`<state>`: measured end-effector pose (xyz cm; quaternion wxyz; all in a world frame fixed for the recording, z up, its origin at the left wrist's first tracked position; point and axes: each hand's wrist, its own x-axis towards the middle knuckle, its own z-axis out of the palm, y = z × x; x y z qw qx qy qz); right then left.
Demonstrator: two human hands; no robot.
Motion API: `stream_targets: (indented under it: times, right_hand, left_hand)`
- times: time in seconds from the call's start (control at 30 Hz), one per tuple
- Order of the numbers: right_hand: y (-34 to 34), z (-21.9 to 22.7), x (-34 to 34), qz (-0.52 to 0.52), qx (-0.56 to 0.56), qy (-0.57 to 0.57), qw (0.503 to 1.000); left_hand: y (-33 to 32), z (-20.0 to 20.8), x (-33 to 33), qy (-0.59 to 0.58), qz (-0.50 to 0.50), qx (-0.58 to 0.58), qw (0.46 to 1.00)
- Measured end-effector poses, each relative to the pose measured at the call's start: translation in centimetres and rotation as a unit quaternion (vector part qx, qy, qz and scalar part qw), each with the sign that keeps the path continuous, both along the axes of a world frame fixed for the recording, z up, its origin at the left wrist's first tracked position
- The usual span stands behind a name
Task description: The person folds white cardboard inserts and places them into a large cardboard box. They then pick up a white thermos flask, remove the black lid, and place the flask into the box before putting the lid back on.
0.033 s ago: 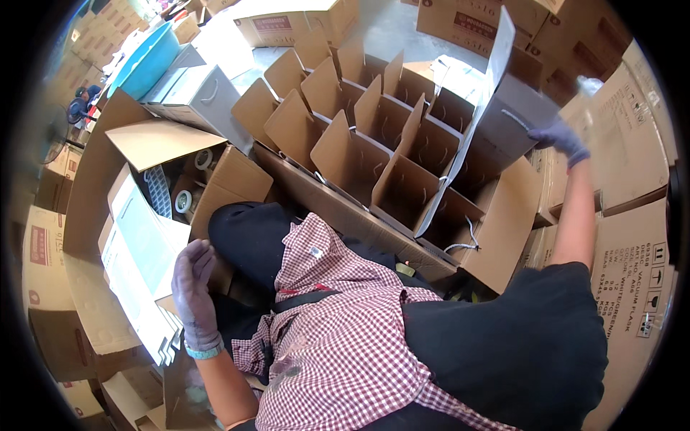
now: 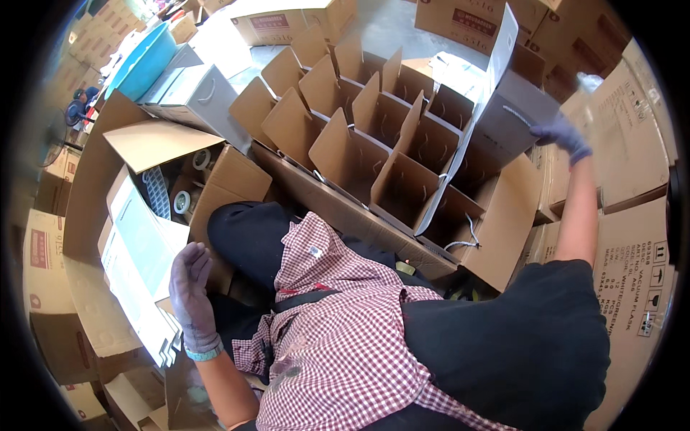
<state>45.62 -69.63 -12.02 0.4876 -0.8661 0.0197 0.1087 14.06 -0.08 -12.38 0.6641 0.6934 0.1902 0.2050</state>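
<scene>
My right hand [image 2: 564,138], in a grey-purple glove, reaches out to the far right. Its fingers are closed on the edge of a grey cardboard box flap [image 2: 512,118] with a white cord handle. That flap stands up from one of several open-topped boxes [image 2: 388,118], brown inside with white cords, packed in rows in a big brown carton [image 2: 345,208]. My left hand [image 2: 192,291], gloved too, is raised palm inward and holds nothing; its fingers are extended and slightly bent. Beside it lies a stack of flat white-and-pale-green cardboard sheets [image 2: 140,244].
An open carton [image 2: 230,179] at the left holds tape rolls [image 2: 182,202] and a blue-white plastic grid [image 2: 156,192]. Behind it stand a grey box [image 2: 198,97] and a blue basin [image 2: 144,61]. Stacked cartons [image 2: 618,136] line the right side. Another person [image 2: 79,106] is far left.
Almost nothing differs. My right hand and the grey flap it grips have shifted very slightly, and the view has moved a touch.
</scene>
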Motion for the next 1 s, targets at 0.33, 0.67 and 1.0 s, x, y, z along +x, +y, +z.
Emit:
stream_targets:
  times: [0.33,0.67,1.0]
  right_hand:
    - [0.1,2.2,-1.1,-0.029,-0.015,0.086,0.996]
    - [0.8,1.7,-1.6,0.087,0.067,0.107,0.988]
    - [-6.8,-18.2,6.1,-0.371,0.31,-0.088,0.871]
  left_hand:
    - [-1.2,-0.9,1.8,-0.014,-0.042,0.023,0.999]
    - [-1.1,-1.5,1.8,-0.021,-0.057,0.027,0.998]
    - [2.5,-0.8,-2.0,-0.014,0.057,-0.006,0.998]
